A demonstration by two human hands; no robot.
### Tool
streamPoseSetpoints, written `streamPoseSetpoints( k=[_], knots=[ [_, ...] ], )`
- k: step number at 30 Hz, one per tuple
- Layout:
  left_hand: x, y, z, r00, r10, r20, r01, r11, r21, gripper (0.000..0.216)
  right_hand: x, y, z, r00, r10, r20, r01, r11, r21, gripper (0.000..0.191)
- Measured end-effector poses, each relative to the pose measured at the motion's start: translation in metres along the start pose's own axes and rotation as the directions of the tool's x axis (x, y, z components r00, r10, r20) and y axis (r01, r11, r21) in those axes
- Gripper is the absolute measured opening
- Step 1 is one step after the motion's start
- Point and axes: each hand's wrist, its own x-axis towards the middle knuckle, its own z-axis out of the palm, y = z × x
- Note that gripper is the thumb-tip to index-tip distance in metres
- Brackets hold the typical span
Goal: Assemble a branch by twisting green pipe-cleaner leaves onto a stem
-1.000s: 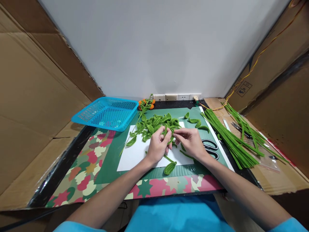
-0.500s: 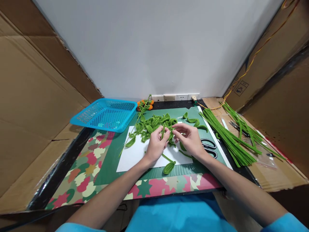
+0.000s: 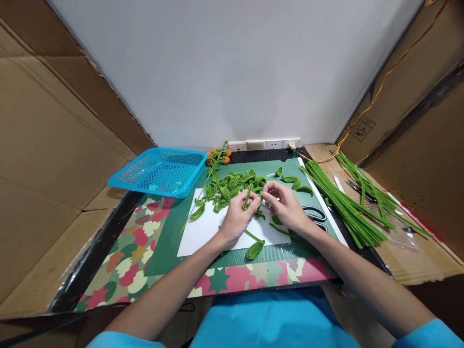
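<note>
My left hand (image 3: 237, 216) is closed around a green pipe cleaner (image 3: 248, 197) that sticks up between its fingers. My right hand (image 3: 286, 207) pinches the same pipe cleaner at its top end, fingertips meeting those of the left. Both hands hover over a white sheet (image 3: 203, 229) on a green mat (image 3: 163, 241). Just behind them lies a heap of folded green pipe-cleaner leaves (image 3: 228, 186). One finished leaf (image 3: 255, 249) with a stem lies below the left hand.
A blue mesh basket (image 3: 159, 171) stands at the back left. Straight green pipe cleaners (image 3: 344, 205) lie in a bundle at the right, black scissors (image 3: 316, 216) beside my right wrist. Orange flowers (image 3: 218, 155) lie by the wall sockets. Cardboard walls enclose both sides.
Both hands have shifted slightly up and away, and the right fingertips have closed in on the tip of the pipe cleaner held by the left hand.
</note>
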Motion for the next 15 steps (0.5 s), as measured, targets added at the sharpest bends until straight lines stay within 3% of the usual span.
streamPoseSetpoints(
  k=[9, 15],
  knots=[
    [0.0002, -0.0004, 0.0016, 0.996, -0.053, 0.071, 0.057, 0.996, -0.064, 0.037, -0.0011, 0.0076, 0.0030, 0.999, 0.045, 0.000, -0.045, 0.995, 0.086, 0.028],
    [0.0035, -0.0012, -0.0013, 0.996, -0.084, 0.022, 0.086, 0.989, -0.124, 0.036, 0.0002, 0.0079, 0.0061, 0.999, 0.052, 0.003, -0.052, 0.991, 0.126, 0.034]
  ],
)
